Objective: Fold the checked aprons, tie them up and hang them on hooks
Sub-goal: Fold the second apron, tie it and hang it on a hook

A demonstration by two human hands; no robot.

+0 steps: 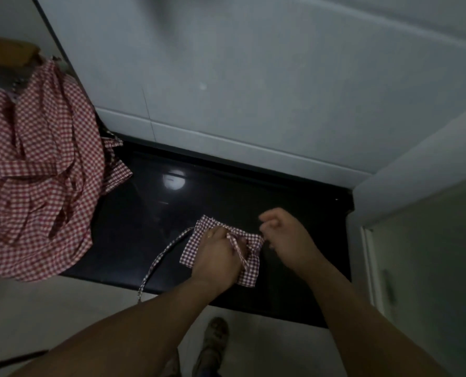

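Head view, folded apron: The folded apron (197, 244) lies as a small checked square on the black bench (294, 205), at centre frame, near the front edge.
Head view, left hand: Your left hand (216, 254) sits on top of the bundle with curled fingers gripping it. A narrow band of the same cloth crosses the bundle beside your thumb.
Head view, right hand: Your right hand (283, 240) is just beside the bundle's right edge with its fingers curled. It is blurred, so I cannot tell whether it pinches a tie end or nothing.
Head view, tie strap: One tie strap (159, 258) loops out to the left of the bundle and hangs over the front edge of the bench.
Head view, apron pile: A heap of unfolded checked aprons (36, 172) fills the left of the frame and spills onto the bench's left end, well apart from your hands.
Handling: The cloth looks thin, light and limp, so I expect the folds to spring open if you lift your palm. The glossy bench may let the bundle slide.
Where to hold: Keep your weight on the middle of the bundle and take the straps close to it, not at their loose ends.
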